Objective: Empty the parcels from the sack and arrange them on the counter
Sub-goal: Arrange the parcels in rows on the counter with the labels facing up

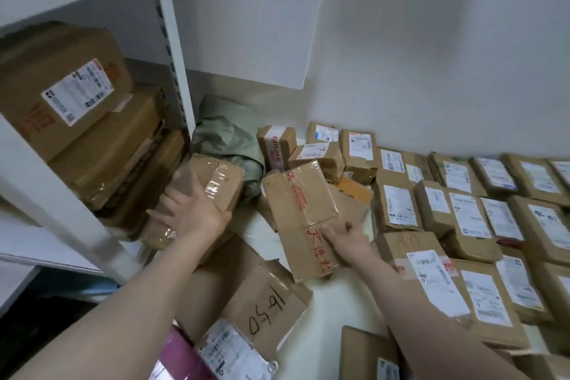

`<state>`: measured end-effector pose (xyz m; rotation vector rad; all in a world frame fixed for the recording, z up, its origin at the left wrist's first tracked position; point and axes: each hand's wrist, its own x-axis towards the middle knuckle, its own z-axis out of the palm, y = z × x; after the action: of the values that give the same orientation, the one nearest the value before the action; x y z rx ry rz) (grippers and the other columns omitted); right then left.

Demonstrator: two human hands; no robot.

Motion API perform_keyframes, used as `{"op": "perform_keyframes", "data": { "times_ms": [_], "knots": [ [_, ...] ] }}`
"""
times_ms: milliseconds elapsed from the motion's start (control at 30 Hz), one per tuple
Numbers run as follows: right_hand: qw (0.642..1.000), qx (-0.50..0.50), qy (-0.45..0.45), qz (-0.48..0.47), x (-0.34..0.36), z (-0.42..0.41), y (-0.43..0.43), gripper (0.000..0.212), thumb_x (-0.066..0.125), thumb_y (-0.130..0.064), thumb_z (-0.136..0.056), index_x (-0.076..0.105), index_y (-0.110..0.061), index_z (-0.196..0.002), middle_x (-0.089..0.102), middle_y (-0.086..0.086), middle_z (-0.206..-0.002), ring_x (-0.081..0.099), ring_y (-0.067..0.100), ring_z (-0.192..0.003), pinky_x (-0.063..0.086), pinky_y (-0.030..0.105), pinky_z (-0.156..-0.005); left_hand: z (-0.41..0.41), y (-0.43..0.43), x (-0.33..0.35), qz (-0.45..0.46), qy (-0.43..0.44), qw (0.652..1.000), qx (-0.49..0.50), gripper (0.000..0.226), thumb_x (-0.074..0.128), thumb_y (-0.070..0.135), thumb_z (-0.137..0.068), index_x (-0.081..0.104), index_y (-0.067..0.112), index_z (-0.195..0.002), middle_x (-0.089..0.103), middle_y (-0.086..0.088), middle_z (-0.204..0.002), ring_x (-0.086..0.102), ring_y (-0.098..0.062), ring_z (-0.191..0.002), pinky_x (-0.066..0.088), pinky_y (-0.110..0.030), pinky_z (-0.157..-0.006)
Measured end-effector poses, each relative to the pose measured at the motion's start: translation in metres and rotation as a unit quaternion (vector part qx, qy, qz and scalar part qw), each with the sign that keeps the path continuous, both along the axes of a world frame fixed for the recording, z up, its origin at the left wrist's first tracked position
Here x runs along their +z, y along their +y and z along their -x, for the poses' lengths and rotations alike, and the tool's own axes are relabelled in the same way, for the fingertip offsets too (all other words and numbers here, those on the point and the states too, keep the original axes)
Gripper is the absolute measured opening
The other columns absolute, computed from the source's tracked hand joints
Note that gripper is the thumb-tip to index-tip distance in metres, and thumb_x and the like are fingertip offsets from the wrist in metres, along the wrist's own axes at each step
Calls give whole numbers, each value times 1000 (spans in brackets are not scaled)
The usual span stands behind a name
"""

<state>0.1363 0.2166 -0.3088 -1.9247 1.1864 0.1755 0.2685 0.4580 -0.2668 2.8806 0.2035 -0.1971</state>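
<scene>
- Pink bag [180, 358] sits right under the camera at the bottom edge, with a box marked in black pen [265, 311] just behind it on the white desk [336, 299].
- Far left, a shelf [172, 49] is stacked with big boxes.
- Left hand [191, 210] is wrapped over the near end of a taped box [212, 179], fingers spread round it, just beside the shelf post.
- Behind that box the sack [228, 145] lies crumpled in the corner against the wall. It looks slack and emptied, though its inside is hidden.
- Right hand [348, 241] grips the near right corner of a red-lettered parcel [299, 207], thumb on top, with the parcel tilted over a loose heap.
- Over on the right, labelled parcels [468, 219] lie in tidy rows, labels up.
- So I'd call this the arranging stage. Next, each held piece likely wants turning label-up and setting into a free gap at the left end of those rows.
</scene>
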Motion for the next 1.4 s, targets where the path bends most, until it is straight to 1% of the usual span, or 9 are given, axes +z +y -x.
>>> {"op": "perform_keyframes", "data": {
  "times_ms": [133,233,300,467,767,933,1133,1267,1400],
  "knots": [
    [999,10,-8,-43,9,-1,7,137,69,-86,-28,34,-24,-145,53,2,-137,52,28,-124,44,46,-105,-21,7,-5,36,29,999,-17,118,74,58,-71,-4,27,-154,-1,-27,-157,1,-42,-146,5,-70,-111],
    [999,3,-33,-31,32,-6,19,111,76,-74,-44,44,-20,-136,59,-2,-126,57,23,-116,47,42,-101,-31,8,-6,74,30,997,-1,110,70,58,-75,2,25,-155,-3,-25,-158,-2,-41,-146,4,-70,-111],
    [997,-17,-68,13,40,-13,29,95,76,-67,-53,44,-24,-131,58,-3,-123,56,22,-116,48,42,-100,-33,3,-1,106,3,994,8,95,61,58,-82,12,21,-155,0,-23,-159,-1,-41,-146,1,-68,-113],
    [991,-28,-125,42,49,-36,70,105,64,-77,-55,35,-24,-140,52,2,-136,48,26,-128,41,47,-106,-32,-29,35,233,-118,965,-15,59,42,48,-97,33,19,-148,19,-19,-154,16,-40,-141,11,-55,-117],
    [963,203,-165,64,56,-37,82,23,56,-24,-93,69,-20,-111,71,0,-100,59,12,-85,47,23,-78,-3,-90,52,236,-250,911,-228,33,62,21,-85,66,23,-117,51,-4,-129,38,-28,-127,25,-41,-113],
    [979,-62,-173,90,35,-10,-5,34,56,-21,-93,55,-19,-127,62,-1,-113,58,14,-96,45,25,-83,21,-125,27,214,-166,922,-276,37,55,19,-91,60,27,-126,54,1,-126,40,-21,-123,30,-34,-108],
    [982,-101,-148,-66,18,10,-69,53,55,-38,-96,38,-24,-144,55,-7,-122,57,21,-110,50,42,-98,27,-180,-1,253,91,932,-245,46,47,35,-98,43,25,-143,49,-7,-141,40,-29,-131,38,-40,-107],
    [934,-158,-143,-286,-5,4,-76,60,40,-63,-94,46,-23,-138,54,-3,-137,52,19,-116,55,39,-86,21,-198,-12,335,246,897,-148,59,33,58,-98,28,31,-151,37,-3,-153,36,-29,-138,32,-45,-114],
    [893,-200,-177,-362,-25,2,-86,68,29,-71,-91,61,-22,-125,66,-1,-123,59,21,-116,52,44,-90,7,-201,-9,344,255,898,-100,67,20,67,-95,41,27,-145,44,-4,-148,40,-28,-137,32,-43,-112]
  ]
}}
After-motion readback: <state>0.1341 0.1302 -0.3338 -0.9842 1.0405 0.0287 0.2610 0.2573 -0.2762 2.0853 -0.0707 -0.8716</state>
